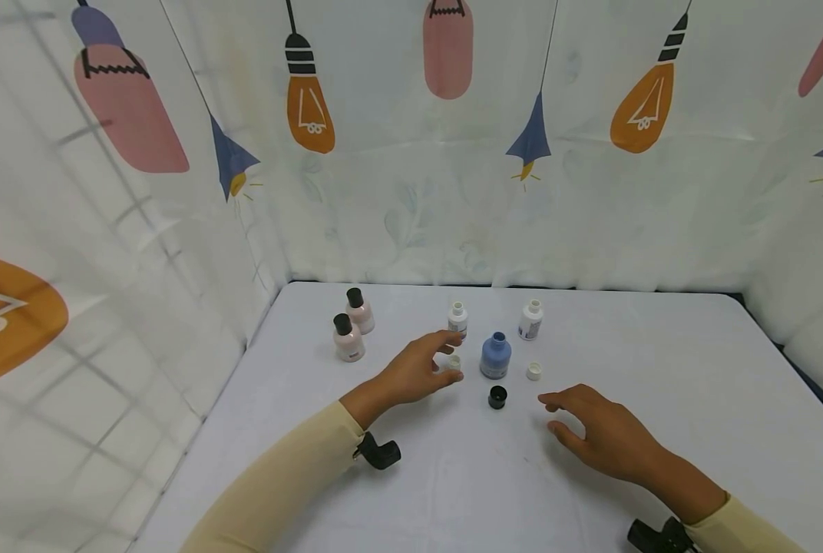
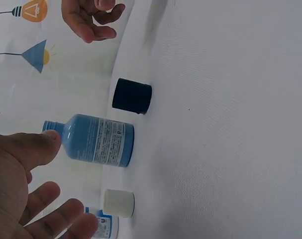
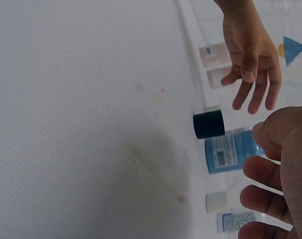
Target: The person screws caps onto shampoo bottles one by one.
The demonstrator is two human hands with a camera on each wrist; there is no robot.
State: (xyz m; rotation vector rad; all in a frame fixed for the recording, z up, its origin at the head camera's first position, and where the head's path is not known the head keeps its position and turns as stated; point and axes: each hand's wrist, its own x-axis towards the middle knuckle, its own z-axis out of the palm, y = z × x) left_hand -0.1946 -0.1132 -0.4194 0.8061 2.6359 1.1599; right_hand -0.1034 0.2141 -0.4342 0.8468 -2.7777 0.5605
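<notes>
My left hand (image 1: 418,370) hovers over the table with spread, bent fingers. Just beyond its fingertips is an uncapped white bottle (image 1: 457,316), and a white cap (image 2: 119,203) stands on the cloth beneath the hand, apart from it. An uncapped blue bottle (image 1: 496,358) stands upright between the two hands, its black cap (image 1: 497,397) lying in front of it. My right hand (image 1: 601,434) is held above the cloth, fingers loosely bent around nothing. Nearest to it are the black cap and a second white cap (image 1: 534,372). Behind that cap stands another uncapped white bottle (image 1: 531,321).
Two pale pink bottles with black caps, a front one (image 1: 348,342) and a rear one (image 1: 361,313), stand at the back left. White cloth covers the table (image 1: 660,346). A patterned curtain (image 1: 398,200) hangs behind it and along the sides.
</notes>
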